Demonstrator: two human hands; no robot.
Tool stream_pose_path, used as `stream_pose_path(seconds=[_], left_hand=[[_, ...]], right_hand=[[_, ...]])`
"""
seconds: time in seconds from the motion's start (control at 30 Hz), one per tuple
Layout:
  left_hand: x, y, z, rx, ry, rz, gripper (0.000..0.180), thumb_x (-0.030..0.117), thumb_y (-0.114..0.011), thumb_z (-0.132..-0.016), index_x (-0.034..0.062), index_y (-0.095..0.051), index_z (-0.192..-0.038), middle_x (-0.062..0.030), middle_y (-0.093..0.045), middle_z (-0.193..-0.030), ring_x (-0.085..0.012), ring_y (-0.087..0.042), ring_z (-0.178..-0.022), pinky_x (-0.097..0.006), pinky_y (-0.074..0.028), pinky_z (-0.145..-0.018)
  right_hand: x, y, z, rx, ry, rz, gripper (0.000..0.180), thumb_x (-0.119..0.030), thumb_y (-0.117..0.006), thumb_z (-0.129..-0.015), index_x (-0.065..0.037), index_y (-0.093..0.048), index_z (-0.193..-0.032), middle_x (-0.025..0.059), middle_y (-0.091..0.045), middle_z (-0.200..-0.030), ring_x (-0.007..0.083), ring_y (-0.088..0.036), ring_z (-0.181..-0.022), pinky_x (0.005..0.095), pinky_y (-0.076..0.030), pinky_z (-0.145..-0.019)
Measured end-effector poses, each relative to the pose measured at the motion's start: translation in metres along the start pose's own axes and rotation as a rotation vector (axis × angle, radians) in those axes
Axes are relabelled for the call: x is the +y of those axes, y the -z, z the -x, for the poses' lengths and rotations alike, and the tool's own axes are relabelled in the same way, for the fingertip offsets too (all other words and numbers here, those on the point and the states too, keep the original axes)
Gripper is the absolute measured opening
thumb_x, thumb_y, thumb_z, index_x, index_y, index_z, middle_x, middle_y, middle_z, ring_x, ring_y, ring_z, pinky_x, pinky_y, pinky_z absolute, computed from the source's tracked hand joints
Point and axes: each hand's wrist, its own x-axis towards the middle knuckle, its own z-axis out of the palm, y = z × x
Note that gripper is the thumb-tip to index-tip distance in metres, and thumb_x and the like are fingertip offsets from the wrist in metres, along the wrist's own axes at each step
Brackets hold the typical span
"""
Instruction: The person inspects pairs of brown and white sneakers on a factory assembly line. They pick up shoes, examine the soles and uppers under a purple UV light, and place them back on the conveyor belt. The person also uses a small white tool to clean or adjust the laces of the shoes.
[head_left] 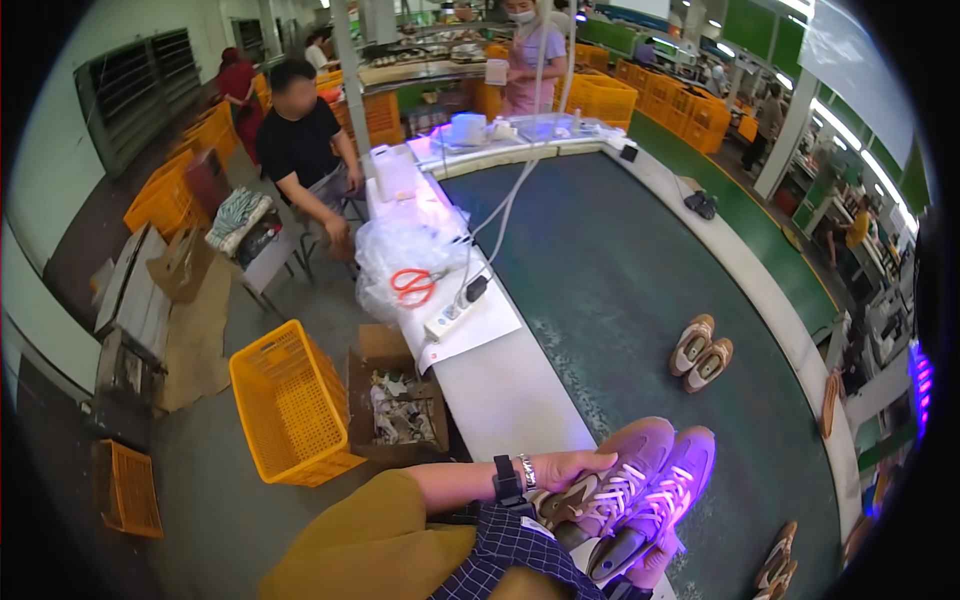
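- I am seeing my left hand point(575, 468) resting across the collar of a brown sneaker point(610, 480), fingers curled over its top, so it is holding that shoe down at the near edge of the table point(510, 390).
- My right hand point(655, 565) is showing only partly under the second sneaker point(660, 505) beside it; I cannot tell how its fingers are standing, though it is seeming to prop that shoe up.
- The pair is sitting just where the white table is meeting the green conveyor belt point(620, 270); I am judging that a loose grip could be letting one shoe slide onto the belt.
- A violet light is washing the laces, so I am risking misjudging their colour.
- Another pair of shoes point(700, 352) is lying further up the belt, well apart.
- The red scissors point(412, 286) and power strip point(455, 312) are lying well away.
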Motion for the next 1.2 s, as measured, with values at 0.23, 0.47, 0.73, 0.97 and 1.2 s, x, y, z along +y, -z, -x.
stream_pose_path(seconds=[0.23,0.47,0.73,0.97,1.2], left_hand=[[0.001,-0.006,0.023,0.099,-0.084,0.111,0.051,0.04,-0.056,-0.087,0.0018,-0.048,-0.12,-0.0128,-0.059,-0.112,-0.02,-0.058,-0.1,-0.038,-0.046,-0.091],[0.014,0.02,0.04,0.373,-0.435,0.272,0.039,0.012,-0.056,-0.075,0.0045,-0.054,-0.113,-0.0099,-0.061,-0.107,-0.0229,-0.056,-0.103,-0.038,-0.042,-0.094],[0.023,0.003,0.047,0.56,-0.619,0.084,0.045,0.025,-0.06,-0.079,0.0076,-0.05,-0.12,-0.0077,-0.056,-0.117,-0.0236,-0.053,-0.11,-0.041,-0.04,-0.098],[0.011,0.007,0.04,0.643,-0.579,0.129,0.051,0.031,-0.06,-0.08,0.0102,-0.046,-0.124,-0.0069,-0.053,-0.122,-0.0252,-0.049,-0.113,-0.044,-0.041,-0.096],[0.008,0.009,0.03,0.683,-0.552,0.066,0.057,0.036,-0.06,-0.078,0.0102,-0.045,-0.126,-0.0081,-0.052,-0.125,-0.0276,-0.049,-0.116,-0.047,-0.04,-0.097]], right_hand=[[0.016,-0.03,0.013,-0.107,-0.086,-0.138,0.044,-0.04,-0.051,-0.084,-0.005,-0.052,-0.111,0.01,-0.06,-0.099,0.0226,-0.062,-0.087,0.0386,-0.052,-0.075],[0.001,-0.049,-0.017,0.136,0.193,-0.256,0.047,-0.024,-0.052,-0.086,-0.006,-0.043,-0.128,0.0116,-0.056,-0.115,0.0237,-0.059,-0.098,0.0367,-0.05,-0.083],[0.01,-0.026,-0.012,0.233,0.218,-0.317,0.05,-0.018,-0.06,-0.083,-0.006,-0.038,-0.127,0.0108,-0.051,-0.12,0.0252,-0.052,-0.111,0.0425,-0.048,-0.091],[0.021,-0.025,0.001,0.273,0.214,-0.35,0.05,-0.02,-0.059,-0.085,-0.003,-0.038,-0.127,0.0127,-0.049,-0.122,0.0269,-0.051,-0.112,0.042,-0.047,-0.093],[0.023,-0.02,0.003,0.313,0.182,-0.377,0.039,-0.018,-0.055,-0.087,-0.004,-0.044,-0.122,0.0099,-0.053,-0.116,0.0223,-0.055,-0.104,0.0379,-0.049,-0.087]])
